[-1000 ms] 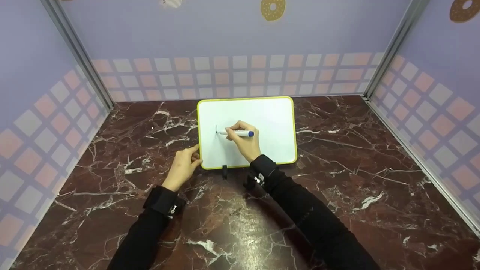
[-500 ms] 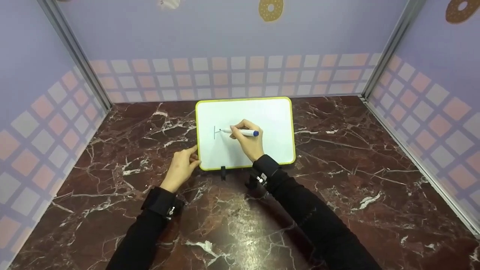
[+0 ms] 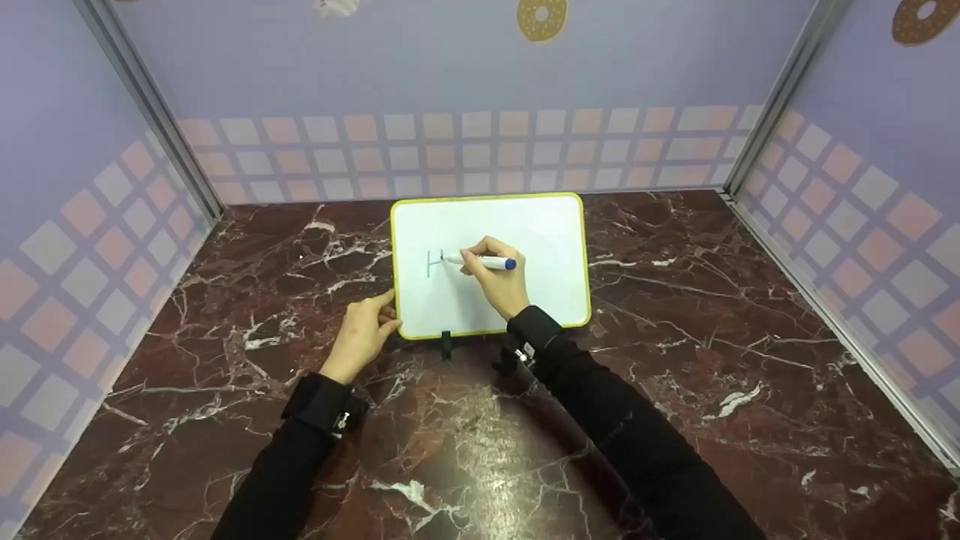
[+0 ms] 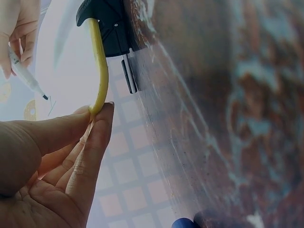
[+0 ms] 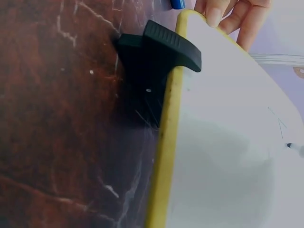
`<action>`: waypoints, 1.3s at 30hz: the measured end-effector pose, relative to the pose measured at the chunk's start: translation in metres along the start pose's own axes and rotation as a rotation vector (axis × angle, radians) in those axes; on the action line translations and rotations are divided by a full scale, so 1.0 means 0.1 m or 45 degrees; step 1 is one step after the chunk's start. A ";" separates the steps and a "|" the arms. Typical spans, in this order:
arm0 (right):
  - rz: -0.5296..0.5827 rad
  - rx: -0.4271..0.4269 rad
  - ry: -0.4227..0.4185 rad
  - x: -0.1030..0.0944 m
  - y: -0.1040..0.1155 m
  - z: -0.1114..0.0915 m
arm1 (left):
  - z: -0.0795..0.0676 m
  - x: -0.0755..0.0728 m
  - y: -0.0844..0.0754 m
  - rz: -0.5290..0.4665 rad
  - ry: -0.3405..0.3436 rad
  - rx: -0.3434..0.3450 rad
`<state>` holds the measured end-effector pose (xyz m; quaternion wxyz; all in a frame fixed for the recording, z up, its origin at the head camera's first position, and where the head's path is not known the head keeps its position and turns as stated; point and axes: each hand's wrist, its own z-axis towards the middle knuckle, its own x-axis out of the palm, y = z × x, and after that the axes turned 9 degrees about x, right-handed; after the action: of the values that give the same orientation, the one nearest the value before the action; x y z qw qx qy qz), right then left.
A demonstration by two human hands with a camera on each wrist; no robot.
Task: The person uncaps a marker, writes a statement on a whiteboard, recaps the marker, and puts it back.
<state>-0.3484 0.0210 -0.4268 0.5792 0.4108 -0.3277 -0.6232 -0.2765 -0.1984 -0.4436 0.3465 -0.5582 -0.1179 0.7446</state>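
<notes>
A whiteboard (image 3: pixel 547 247) with a yellow rim stands tilted back on the table. My right hand (image 3: pixel 501 281) holds a white marker (image 3: pixel 480 262) with a blue end, its dark tip at or very near the board's left half. Thin dark strokes (image 3: pixel 429 264) show there: one upright line, a short sideways line and a short upright mark by the tip. My left hand (image 3: pixel 360 330) pinches the lower left corner of the rim (image 4: pixel 100 76) between thumb and fingers, clearest in the left wrist view. A black clip-like stand (image 5: pixel 161 52) grips the bottom edge.
The dark red marbled table (image 3: pixel 720 360) spreads around the board. Walls (image 3: pixel 300 150) with pink and white squares enclose the back and both sides. A small blue thing (image 5: pixel 177 4), only partly in view, lies near the left hand in the right wrist view.
The marker tip has moved right from the first upright line, leaving a short sideways stroke, then slightly up; a short upright mark now shows there. The left hand keeps its hold on the corner.
</notes>
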 end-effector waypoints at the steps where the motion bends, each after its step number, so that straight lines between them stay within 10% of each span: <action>1: -0.013 -0.001 0.013 -0.01 0.00 -0.01 | 0.00 0.00 0.00 -0.001 0.006 -0.008; 15: 0.009 -0.005 0.037 -0.07 0.32 -0.25 | -0.01 0.00 0.00 0.008 -0.007 0.000; 39: 0.019 -0.021 0.002 -0.10 0.27 -0.18 | 0.01 0.00 0.00 0.004 -0.016 0.005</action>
<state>-0.3201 0.0292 -0.4097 0.5875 0.4041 -0.3250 -0.6213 -0.2776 -0.1984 -0.4433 0.3457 -0.5531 -0.1177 0.7488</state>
